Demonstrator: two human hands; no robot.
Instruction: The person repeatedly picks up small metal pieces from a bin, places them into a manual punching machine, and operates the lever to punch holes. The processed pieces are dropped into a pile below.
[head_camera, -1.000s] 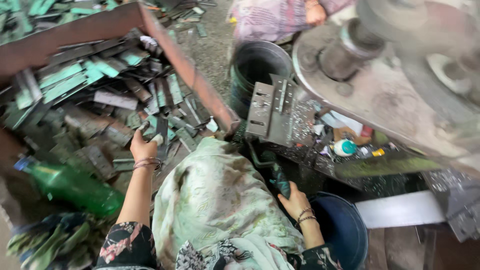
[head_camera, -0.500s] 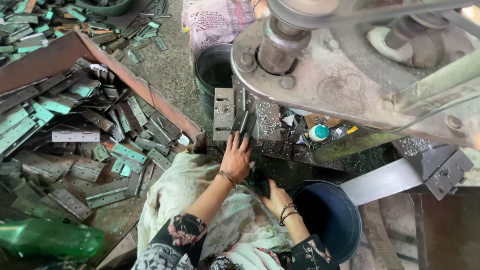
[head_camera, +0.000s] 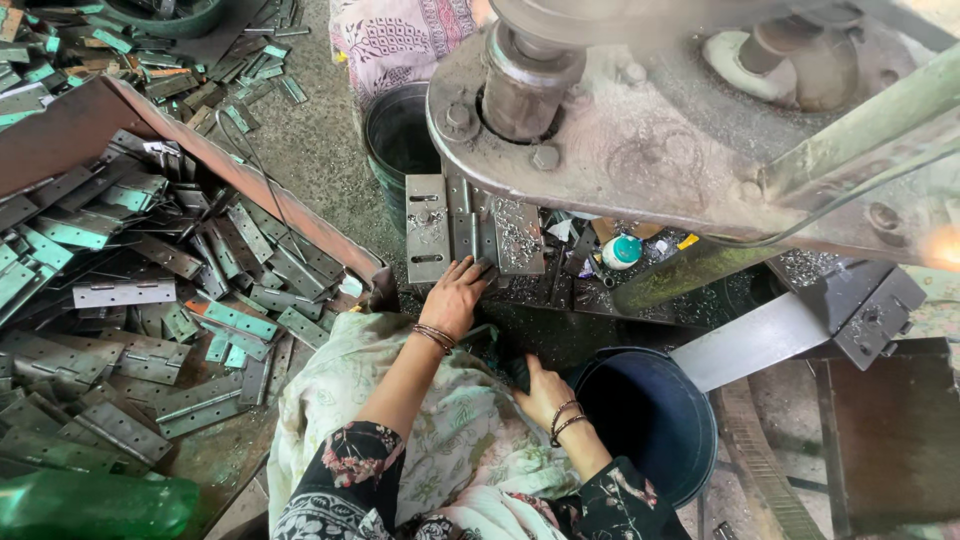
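We look down first on the big grey press head (head_camera: 640, 150), which fills the upper right, its round shaft (head_camera: 525, 85) standing over a bed of metal plates (head_camera: 470, 225). To the left lies a rusty tray (head_camera: 70, 135) heaped with grey and greenish hinge leaves (head_camera: 150, 290), and more of them are scattered on the floor beyond its rim. A black bucket (head_camera: 640, 420) stands low at the right, just beside our right wrist, and a second dark bucket (head_camera: 395, 130) stands behind the plates, near a patterned cloth (head_camera: 400, 35). A pale printed cloth (head_camera: 460, 440) covers our lap. A green plastic bottle (head_camera: 90, 505) lies at the lower left corner. A small teal-capped container (head_camera: 621, 250) sits among the metal shavings under the press.

Our left hand (head_camera: 455, 295) reaches forward to the press bed, fingers resting on a dark hinge piece (head_camera: 487, 268) at the front edge of the plates; the fingers are bent over it, but we cannot tell whether the grip is closed round it or only pressing it down. Our right hand (head_camera: 540, 390) lies low by the lap, fingers curled on something dark between the cloth and the black bucket; we cannot make out what it is. Both wrists wear thin bangles.
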